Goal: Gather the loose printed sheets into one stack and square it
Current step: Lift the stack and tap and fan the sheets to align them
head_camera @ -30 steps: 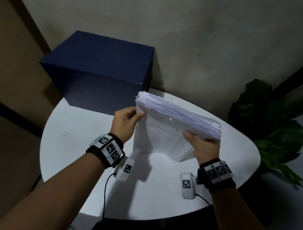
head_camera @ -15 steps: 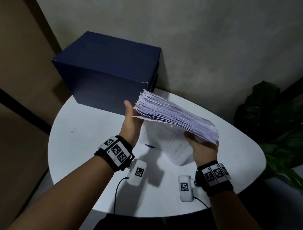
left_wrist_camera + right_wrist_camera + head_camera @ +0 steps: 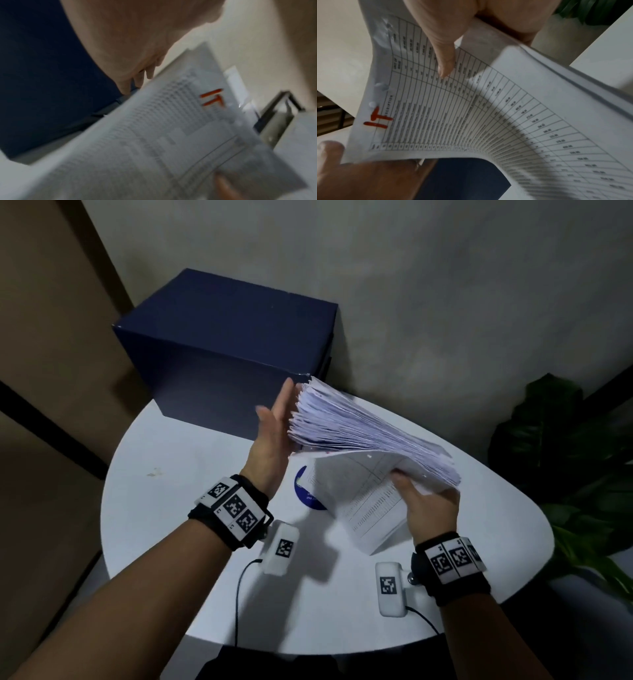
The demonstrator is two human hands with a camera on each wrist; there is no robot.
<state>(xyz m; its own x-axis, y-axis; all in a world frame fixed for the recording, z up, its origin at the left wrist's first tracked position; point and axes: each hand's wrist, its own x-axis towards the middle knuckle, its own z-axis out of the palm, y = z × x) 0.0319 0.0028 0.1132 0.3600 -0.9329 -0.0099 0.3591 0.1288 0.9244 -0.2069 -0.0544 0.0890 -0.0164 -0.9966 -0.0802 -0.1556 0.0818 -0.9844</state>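
- Right hand pinches the stack at its near right end, thumb on the printed underside.
- Left hand, fingers straight, lies flat against the stack's left edge.
- Stack is held tilted above the desk, bottom sheets drooping.
- Blue box stands behind.

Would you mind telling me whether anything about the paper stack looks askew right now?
Yes: the stack is fanned, its edges uneven, and its bottom sheet droops loose below the right hand.
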